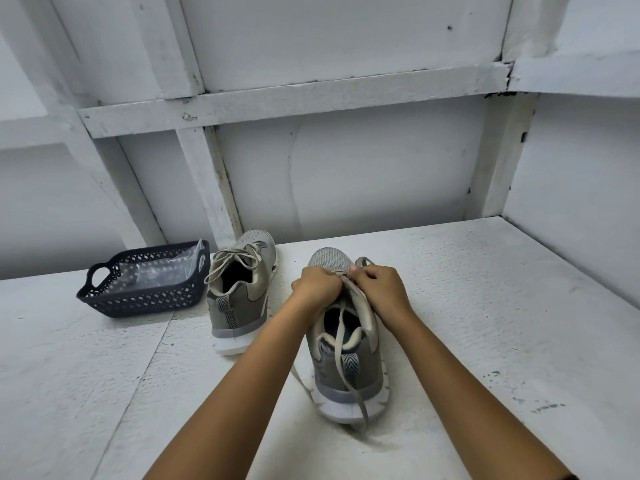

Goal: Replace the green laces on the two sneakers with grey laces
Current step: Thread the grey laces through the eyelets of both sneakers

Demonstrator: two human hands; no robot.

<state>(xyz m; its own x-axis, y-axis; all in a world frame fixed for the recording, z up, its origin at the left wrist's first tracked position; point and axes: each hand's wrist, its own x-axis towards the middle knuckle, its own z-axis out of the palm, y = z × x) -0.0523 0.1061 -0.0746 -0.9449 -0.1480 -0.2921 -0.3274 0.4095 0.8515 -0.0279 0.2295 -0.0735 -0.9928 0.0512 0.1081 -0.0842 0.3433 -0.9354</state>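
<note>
Two grey sneakers stand on the white table, heels toward me. The left sneaker (239, 292) is laced and tied with a pale grey lace. Both hands work on the right sneaker (346, 358), over its front eyelets. My left hand (317, 287) grips the shoe's left eyelet edge with curled fingers. My right hand (379, 287) pinches a pale grey lace (341, 341) near the toe. One loose lace end trails back through the shoe opening and over the heel onto the table. Another strand lies on the table left of the heel.
A dark blue perforated basket (145, 299) with a clear plastic bag inside sits left of the left sneaker. White wooden wall panels rise behind the table (485, 306) and on the right.
</note>
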